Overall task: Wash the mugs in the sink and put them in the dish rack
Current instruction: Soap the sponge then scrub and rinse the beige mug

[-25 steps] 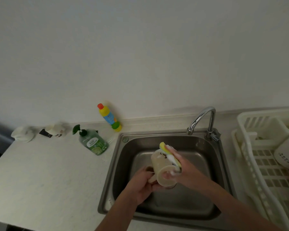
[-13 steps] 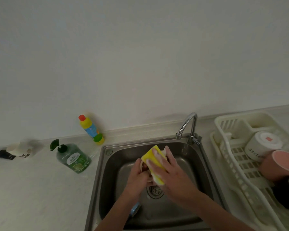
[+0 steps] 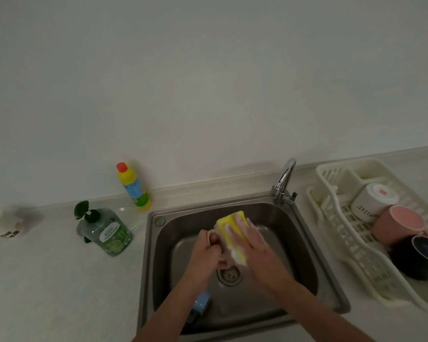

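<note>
Beige mug (image 3: 216, 234) in left grip (image 3: 205, 253), sponge (image 3: 232, 233) atop

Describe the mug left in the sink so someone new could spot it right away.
Look in the steel sink, at the near left corner of the basin. A light blue mug lies there, partly hidden under the left forearm. It is the only blue one; the cream mug is held.
</note>
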The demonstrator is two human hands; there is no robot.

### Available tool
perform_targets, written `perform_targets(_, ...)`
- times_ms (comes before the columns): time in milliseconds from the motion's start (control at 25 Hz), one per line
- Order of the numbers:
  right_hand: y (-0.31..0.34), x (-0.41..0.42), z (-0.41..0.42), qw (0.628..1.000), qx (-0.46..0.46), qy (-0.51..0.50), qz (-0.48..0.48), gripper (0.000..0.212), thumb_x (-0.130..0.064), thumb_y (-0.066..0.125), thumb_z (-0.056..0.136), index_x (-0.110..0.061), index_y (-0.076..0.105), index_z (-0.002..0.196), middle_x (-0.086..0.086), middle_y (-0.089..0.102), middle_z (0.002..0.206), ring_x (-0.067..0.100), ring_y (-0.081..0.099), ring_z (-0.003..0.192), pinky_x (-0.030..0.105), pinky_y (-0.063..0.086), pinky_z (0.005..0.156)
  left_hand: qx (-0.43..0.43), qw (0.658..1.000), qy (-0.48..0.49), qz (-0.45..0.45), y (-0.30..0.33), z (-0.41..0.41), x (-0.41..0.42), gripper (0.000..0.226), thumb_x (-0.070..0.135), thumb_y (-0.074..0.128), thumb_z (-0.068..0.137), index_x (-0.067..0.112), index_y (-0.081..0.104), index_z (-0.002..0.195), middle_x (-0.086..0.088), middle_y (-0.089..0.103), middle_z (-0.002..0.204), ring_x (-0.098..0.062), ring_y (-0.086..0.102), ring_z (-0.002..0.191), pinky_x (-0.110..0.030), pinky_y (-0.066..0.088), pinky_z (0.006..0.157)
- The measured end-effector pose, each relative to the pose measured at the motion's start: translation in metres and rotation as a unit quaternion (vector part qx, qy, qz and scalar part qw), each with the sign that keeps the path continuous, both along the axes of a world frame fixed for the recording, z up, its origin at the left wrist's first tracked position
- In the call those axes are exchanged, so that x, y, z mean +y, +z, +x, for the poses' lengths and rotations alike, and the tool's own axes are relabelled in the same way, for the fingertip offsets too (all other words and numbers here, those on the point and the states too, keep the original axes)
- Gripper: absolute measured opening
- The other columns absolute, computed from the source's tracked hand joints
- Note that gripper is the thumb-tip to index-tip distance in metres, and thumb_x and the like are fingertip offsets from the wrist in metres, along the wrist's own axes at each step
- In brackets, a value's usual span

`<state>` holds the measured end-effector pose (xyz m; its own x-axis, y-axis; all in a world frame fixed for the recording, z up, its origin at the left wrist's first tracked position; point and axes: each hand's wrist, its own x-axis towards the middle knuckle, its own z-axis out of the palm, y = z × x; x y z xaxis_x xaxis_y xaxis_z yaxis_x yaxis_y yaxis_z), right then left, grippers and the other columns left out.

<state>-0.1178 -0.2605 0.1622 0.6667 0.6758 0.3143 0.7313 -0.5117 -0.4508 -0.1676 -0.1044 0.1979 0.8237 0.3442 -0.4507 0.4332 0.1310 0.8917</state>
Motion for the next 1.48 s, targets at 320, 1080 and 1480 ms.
perform_targets(320,-0.01,0.011,-0.015,0.999,0.023,0.019,-0.022,0.075,-0.045,0.049,0.092,-0.043,0.009,0.156,-0.005,-0.001,0.166,0.03,-0.003,0.153,0.044,0.022,0.119,0.0,0.999,-0.038,0.022,-0.004,-0.007,0.009,0.013,-0.002,0.045,0.096,0.01,0.048,0.099,-0.01,0.063,0.097,-0.018,0.065,0.083,-0.025,0.055,0.057)
perform_targets(1080,-0.015,0.001,0.002,0.991,0.091,0.099,-0.005,0.07,-0.031,0.049,0.098,-0.043,0.01,0.155,-0.01,-0.007,0.165,0.019,-0.007,0.153,0.044,0.01,0.124,0.01,0.997,0.072,0.008,-0.013,-0.005,0.001,0.02,-0.006,0.044,0.093,0.008,0.05,0.106,-0.017,0.062,0.106,-0.024,0.064,0.091,-0.026,0.055,0.058)
perform_targets(1480,-0.016,-0.004,-0.001,0.99,0.087,0.089,-0.065,0.079,-0.02,0.062,0.092,-0.04,0.016,0.154,-0.016,-0.011,0.163,0.005,-0.016,0.149,0.027,-0.003,0.122,0.01,0.995,0.101,-0.018,-0.029,-0.01,-0.016,0.024,-0.008,0.043,0.093,0.006,0.048,0.112,-0.016,0.064,0.104,-0.022,0.068,0.087,-0.033,0.059,0.062)
